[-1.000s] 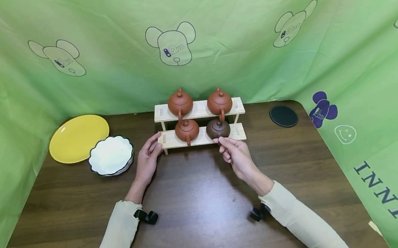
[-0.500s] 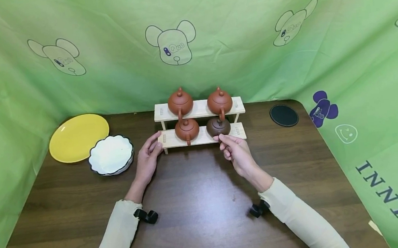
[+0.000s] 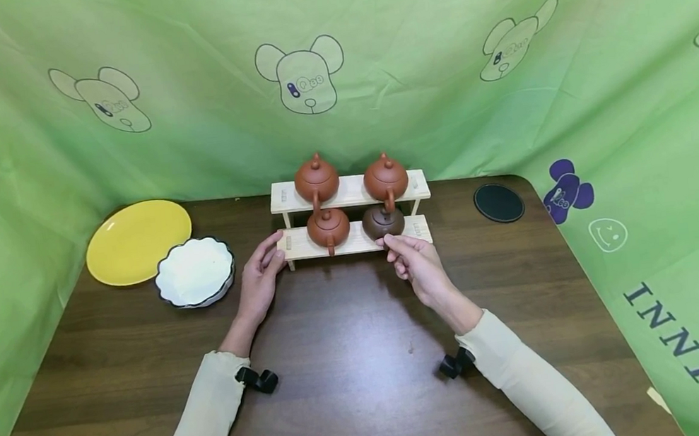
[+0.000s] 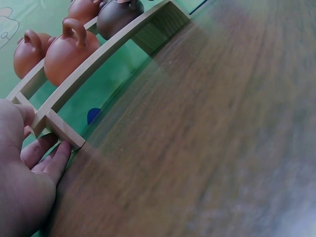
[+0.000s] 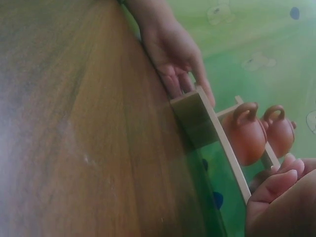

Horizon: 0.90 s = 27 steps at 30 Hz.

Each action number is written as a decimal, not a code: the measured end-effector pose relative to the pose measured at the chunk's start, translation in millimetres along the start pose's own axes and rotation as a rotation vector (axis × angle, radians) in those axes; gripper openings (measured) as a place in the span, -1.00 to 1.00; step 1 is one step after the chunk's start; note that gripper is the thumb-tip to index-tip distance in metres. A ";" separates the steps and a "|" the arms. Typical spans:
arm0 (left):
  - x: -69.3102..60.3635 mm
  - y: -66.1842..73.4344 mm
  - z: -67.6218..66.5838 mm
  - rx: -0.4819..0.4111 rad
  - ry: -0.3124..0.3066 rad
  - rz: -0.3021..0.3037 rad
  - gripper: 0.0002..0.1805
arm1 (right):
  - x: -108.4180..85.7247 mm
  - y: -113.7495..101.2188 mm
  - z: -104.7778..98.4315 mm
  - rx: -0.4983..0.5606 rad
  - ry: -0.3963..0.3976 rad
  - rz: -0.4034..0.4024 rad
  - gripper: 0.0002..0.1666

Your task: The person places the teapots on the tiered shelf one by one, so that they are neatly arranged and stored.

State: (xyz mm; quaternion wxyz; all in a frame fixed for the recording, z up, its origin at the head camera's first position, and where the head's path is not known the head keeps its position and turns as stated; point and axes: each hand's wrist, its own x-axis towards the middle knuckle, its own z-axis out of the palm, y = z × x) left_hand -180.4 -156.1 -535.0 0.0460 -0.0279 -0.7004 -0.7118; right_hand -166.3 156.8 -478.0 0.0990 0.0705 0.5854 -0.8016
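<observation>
A two-tier wooden stand (image 3: 356, 237) holds four-sided rows of small teapots in the head view. On its lower tier, at the right, sits a dark brown teapot (image 3: 382, 220); my right hand (image 3: 422, 271) pinches its handle, which the fingers mostly hide. Left of it is a reddish-brown teapot (image 3: 328, 227), handle toward me. Two more reddish teapots, a left one (image 3: 316, 180) and a right one (image 3: 386, 178), stand on the upper tier. My left hand (image 3: 258, 281) grips the lower tier's left end. In the left wrist view its fingers (image 4: 60, 157) lie against the stand's leg.
At the left, a yellow oval plate (image 3: 135, 244) lies partly behind a white scalloped bowl (image 3: 194, 273) with a dark rim. A black round coaster (image 3: 498, 203) lies at the right. A green printed curtain (image 3: 201, 141) rises around the brown wooden table (image 3: 354, 388).
The dark teapot and my right hand have shifted back very slightly. My left hand stays at the stand's end, and the other teapots keep their places.
</observation>
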 end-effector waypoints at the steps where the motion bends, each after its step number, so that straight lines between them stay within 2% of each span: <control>1: -0.3 -0.1 -0.1 0.002 0.002 0.002 -0.52 | 0.2 0.2 -0.7 0.003 0.002 -0.004 -0.74; 12: -2.7 -1.6 0.1 0.043 0.032 0.003 -0.51 | 1.0 1.9 -13.2 0.023 0.081 -0.016 -0.64; 17: -4.8 -2.5 3.1 0.063 0.057 0.044 -0.50 | -2.2 2.8 -23.9 0.010 0.115 -0.043 -0.69; 20: -3.9 -7.2 1.8 0.109 0.091 0.075 -0.47 | -4.9 0.5 -30.2 -0.010 0.127 -0.059 -0.75; 22: -4.7 -5.5 1.7 0.163 0.105 0.086 -0.43 | -6.9 -2.5 -35.5 -0.029 0.132 -0.072 -0.80; 27: -10.5 9.0 -2.1 0.311 0.073 0.104 -0.35 | -11.4 -14.7 -49.6 -0.149 0.139 -0.104 -0.87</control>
